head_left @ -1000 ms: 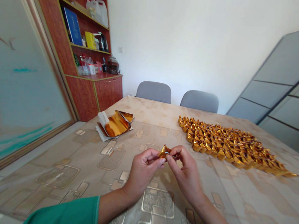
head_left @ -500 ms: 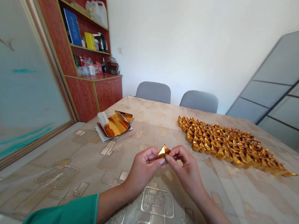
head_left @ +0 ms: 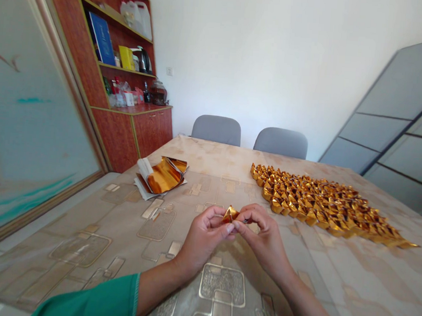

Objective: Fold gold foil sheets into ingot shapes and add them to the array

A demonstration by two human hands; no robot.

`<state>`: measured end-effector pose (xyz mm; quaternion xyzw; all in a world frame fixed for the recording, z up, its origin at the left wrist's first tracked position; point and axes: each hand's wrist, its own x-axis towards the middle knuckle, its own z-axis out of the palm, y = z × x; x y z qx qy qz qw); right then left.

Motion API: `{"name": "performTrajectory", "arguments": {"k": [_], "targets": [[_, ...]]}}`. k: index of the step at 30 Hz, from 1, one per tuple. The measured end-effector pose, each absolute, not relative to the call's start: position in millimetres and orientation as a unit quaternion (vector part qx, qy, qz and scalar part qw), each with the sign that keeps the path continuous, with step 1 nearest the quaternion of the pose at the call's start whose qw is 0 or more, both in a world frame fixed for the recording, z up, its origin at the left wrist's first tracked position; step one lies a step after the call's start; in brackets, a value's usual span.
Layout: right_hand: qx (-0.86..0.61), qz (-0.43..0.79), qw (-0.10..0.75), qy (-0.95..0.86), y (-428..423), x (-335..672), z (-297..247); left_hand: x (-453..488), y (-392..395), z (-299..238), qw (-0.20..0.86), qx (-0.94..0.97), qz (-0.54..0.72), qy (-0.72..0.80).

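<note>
A small piece of folded gold foil paper (head_left: 230, 213) with a pointed top is pinched between both hands above the table's middle. My left hand (head_left: 206, 232) grips its left side with thumb and fingers. On its right side, my right hand (head_left: 260, 231) holds it, thumb tip close to the left thumb. The fingers cover the lower part of the piece. To the right lie several rows of folded gold paper pieces (head_left: 312, 199) packed close together. A stack of gold foil sheets (head_left: 164, 175) with pale edges lies curled at the left.
A patterned cover lies over the table (head_left: 118, 238). Two grey chairs (head_left: 216, 129) stand at its far side. A red-brown cabinet (head_left: 151, 132) with shelves of household things is at the back left, beside a sliding glass door (head_left: 33, 116).
The foil piece's pointed top sits slightly lower and looks more tilted or pressed in. Both hands keep their grip in nearly the same place.
</note>
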<state>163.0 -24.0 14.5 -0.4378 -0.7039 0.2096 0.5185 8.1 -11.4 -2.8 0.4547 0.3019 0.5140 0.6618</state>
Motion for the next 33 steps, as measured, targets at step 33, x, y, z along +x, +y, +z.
{"name": "performTrajectory", "arguments": {"k": [33], "targets": [[-0.446, 0.331, 0.547, -0.626, -22.2, 166.6, 7.9, 9.1, -14.6, -3.1, 0.701, 0.441, 0.491, 0.271]]}}
